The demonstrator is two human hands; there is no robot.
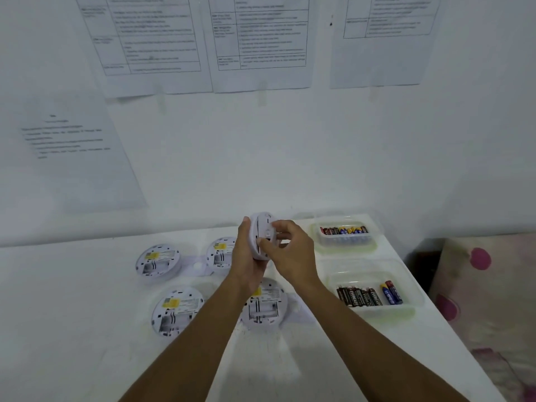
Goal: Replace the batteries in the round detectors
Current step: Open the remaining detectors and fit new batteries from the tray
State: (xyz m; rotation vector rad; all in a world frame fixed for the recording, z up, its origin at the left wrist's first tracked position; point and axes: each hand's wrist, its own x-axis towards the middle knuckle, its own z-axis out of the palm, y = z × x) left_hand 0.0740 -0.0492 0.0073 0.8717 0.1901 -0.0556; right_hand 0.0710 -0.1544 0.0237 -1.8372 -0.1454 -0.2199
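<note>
Both hands (pixel 249 256) (pixel 290 250) grip raised detector (pixel 262 227).

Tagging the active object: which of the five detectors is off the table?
The detector held on edge between the left hand and right hand; the other four detectors lie flat on the table, backs up.
</note>
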